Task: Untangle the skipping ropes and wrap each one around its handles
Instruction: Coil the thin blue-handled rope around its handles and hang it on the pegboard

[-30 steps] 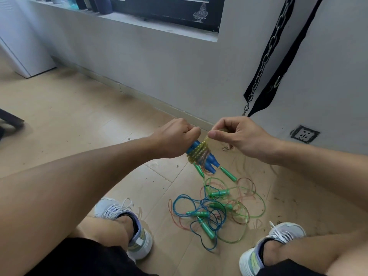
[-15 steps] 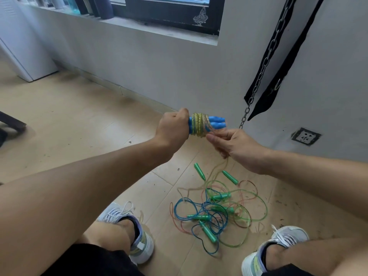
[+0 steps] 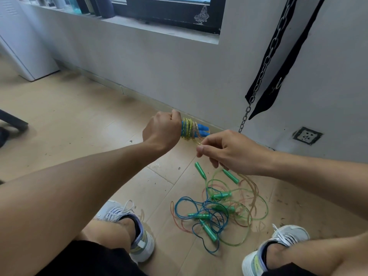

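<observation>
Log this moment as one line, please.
left hand: grips blue handles | right hand: pinches yellow rope, winding | floor: tangled ropes remain

A pale grey plastered wall (image 3: 169, 62) runs along the far side, meeting a light beige tiled floor (image 3: 65, 120) scattered with small dark specks. A dark-framed window (image 3: 175, 14) is set above a grey ledge (image 3: 159, 30), and a white cabinet (image 3: 22, 42) stands at the left. A steel link chain (image 3: 264, 64) and black fabric straps (image 3: 286, 62) hang down the wall, near a square wall socket (image 3: 307, 135) low on the right.
</observation>
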A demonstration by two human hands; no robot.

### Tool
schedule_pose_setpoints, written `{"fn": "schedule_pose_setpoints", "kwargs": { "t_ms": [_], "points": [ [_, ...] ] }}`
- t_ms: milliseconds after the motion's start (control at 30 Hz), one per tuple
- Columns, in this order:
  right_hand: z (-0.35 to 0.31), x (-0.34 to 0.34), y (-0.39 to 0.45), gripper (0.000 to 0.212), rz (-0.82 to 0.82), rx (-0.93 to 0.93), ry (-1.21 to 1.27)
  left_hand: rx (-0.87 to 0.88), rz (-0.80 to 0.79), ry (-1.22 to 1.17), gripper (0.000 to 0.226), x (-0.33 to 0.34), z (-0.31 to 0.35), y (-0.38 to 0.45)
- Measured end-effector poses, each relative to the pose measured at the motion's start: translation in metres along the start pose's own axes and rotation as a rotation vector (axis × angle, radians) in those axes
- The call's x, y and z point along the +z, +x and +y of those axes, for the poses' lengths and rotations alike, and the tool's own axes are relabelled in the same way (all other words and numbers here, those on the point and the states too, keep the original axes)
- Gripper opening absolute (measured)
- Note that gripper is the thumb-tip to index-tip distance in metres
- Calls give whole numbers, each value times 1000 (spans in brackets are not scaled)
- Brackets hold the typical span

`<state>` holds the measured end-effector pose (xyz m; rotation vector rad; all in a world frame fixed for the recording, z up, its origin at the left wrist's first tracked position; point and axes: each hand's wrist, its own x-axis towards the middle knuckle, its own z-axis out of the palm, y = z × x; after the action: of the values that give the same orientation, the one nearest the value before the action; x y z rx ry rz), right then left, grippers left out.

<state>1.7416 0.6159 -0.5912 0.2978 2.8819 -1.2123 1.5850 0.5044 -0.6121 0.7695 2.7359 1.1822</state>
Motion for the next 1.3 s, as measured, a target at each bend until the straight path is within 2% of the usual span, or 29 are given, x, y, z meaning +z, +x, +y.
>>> {"fn": "schedule_pose_setpoints", "kwargs": {
  "t_ms": [167,267,333,433,600,667,767,867,967,1133,1200,1300],
  "points": [
    [1,-16,-1,32,141,-75,-79,226,-136,40,52,-2,8,-3],
    [5,-25,-2,35,136,-112,14,315,-333,32,49,-9,10,-5],
    [12,-29,1,34,148,-92,140,315,-458,39,46,-11,10,-9],
    [27,-31,6,29,161,-21,297,271,-533,-53,42,-9,8,-12],
    [50,-24,15,30,176,151,635,152,-553,-412,34,-14,16,-11],
    [53,-24,19,32,131,239,733,79,-557,-534,31,-14,20,-13],
    [48,-29,22,25,7,259,881,-133,-596,-874,32,-13,24,-11],
    [45,-34,23,41,-54,269,967,-246,-608,-1078,43,-15,22,-4],
    [49,-35,23,45,-59,292,994,-295,-589,-1089,42,-18,18,-2],
    [52,-23,22,42,-233,304,848,-447,-455,-1112,38,-14,17,0],
    [45,-17,19,42,-276,273,622,-530,-336,-1024,36,-10,17,0],
    [20,-3,12,40,-299,133,80,-590,-175,-772,33,-2,14,-4]
  ]
}}
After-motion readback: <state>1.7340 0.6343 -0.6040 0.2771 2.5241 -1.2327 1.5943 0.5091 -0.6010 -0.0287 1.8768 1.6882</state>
